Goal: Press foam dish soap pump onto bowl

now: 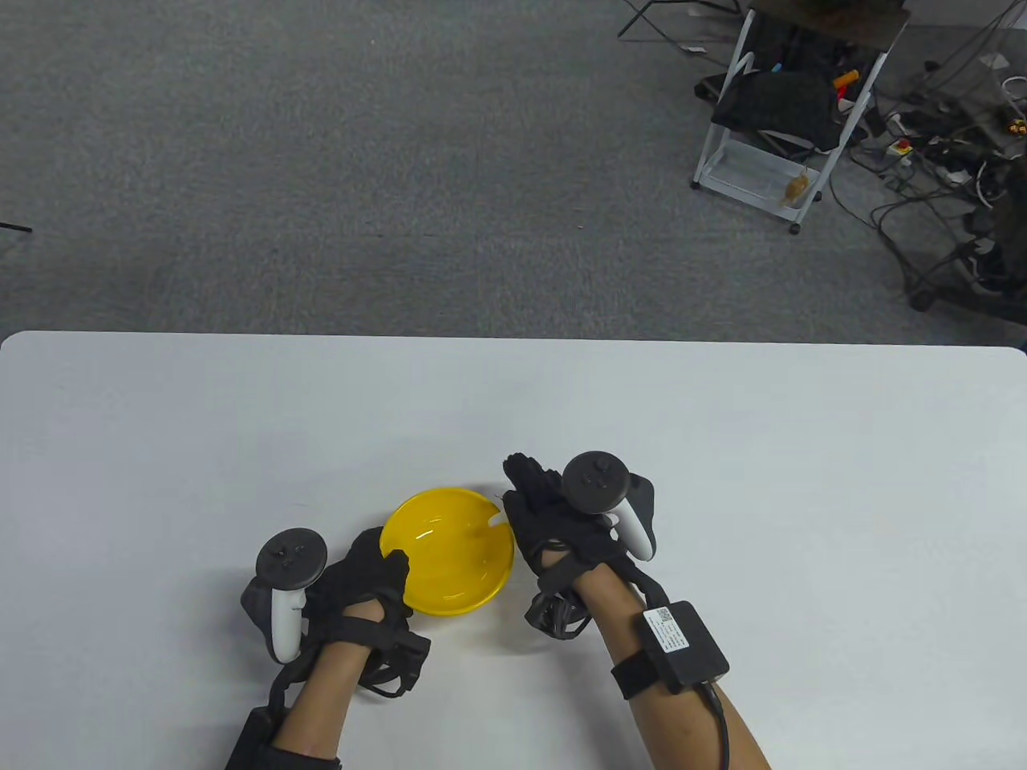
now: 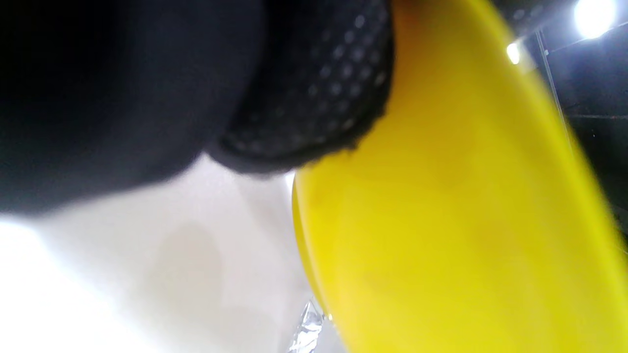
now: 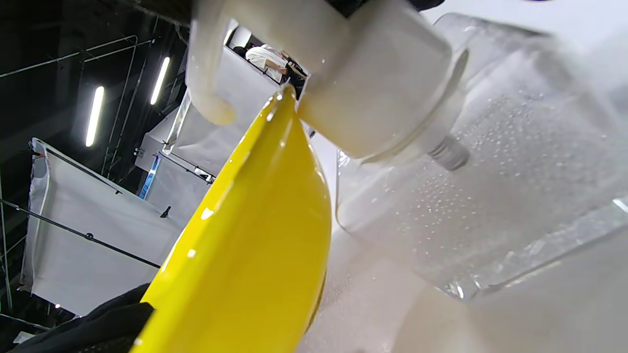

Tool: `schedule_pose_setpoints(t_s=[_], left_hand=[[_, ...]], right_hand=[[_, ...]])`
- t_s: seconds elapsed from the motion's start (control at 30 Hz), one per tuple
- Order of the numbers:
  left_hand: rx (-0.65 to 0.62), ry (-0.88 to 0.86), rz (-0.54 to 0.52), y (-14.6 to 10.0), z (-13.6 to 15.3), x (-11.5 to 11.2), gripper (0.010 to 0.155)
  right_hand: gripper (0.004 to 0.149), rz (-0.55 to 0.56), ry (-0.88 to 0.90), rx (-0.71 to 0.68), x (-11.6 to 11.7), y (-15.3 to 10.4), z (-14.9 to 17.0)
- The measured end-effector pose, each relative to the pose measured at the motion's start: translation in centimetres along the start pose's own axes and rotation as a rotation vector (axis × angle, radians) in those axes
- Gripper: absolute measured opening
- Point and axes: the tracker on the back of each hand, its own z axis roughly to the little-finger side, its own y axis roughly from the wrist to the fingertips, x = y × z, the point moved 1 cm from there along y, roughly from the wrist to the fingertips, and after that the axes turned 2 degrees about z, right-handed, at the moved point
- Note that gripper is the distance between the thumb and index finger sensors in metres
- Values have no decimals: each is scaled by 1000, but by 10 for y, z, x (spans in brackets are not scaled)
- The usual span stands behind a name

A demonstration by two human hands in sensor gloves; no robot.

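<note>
A: Obs. 1, position of the bowl (image 1: pixel 449 553)?

B: Yellow bowl sits on the white desk (image 1: pixel 160 449), near the desk's front edge, between the two hands. Its far rim looks raised in both wrist views, so it reads as tilted; how much I cannot tell.

A: Left hand (image 1: pixel 361 581)?

B: Just left of the bowl, touching it. The gloved thumb (image 1: pixel 399 559) lies over the bowl's left rim. In the left wrist view a dotted glove fingertip (image 2: pixel 319 98) presses on the bowl's outer wall. Fingers closed on the rim: a grip on the bowl.

A: Right hand (image 1: pixel 562 521)?

B: Just right of the bowl, palm down, fingers stretched flat on top of the white pump head (image 3: pixel 353 73). From the table view the hand covers the bottle almost wholly; only the white spout (image 1: pixel 496 521) shows, reaching in over the bowl's right rim. The hand is flat on the pump rather than wrapped round it.

A: Soap bottle (image 3: pixel 490 186)?

B: Clear, bubbles on its inner wall, standing on the desk right beside the bowl. Right wrist view: the spout tip hangs just past the bowl's rim, on the inner side.

A: Foam in the bowl?

B: Cannot tell; only glare on the inside.
</note>
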Motion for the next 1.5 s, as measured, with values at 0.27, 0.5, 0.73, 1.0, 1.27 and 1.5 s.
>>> schedule_pose_setpoints(t_s=[0.27,0.5,0.73,1.0,1.27,1.5], left_hand=[[-3,6,8,1,0,-2,57],[-9,-3,12,2,0,-1,57],[-6,-4,20,1,0,-2,57],[-5,-11,35,1,0,-1,57],[-7,-25,38,2,1,-1,58],[-8,-44,47,3,1,-2,58]], right_hand=[[68,12,-37,-12,2,0,3],[68,15,-36,-15,4,0,6],[68,-17,-29,6,-2,1,5],[68,-50,2,14,-8,4,0],[68,-58,24,4,-5,5,1],[68,-35,-11,-6,-3,5,1]])
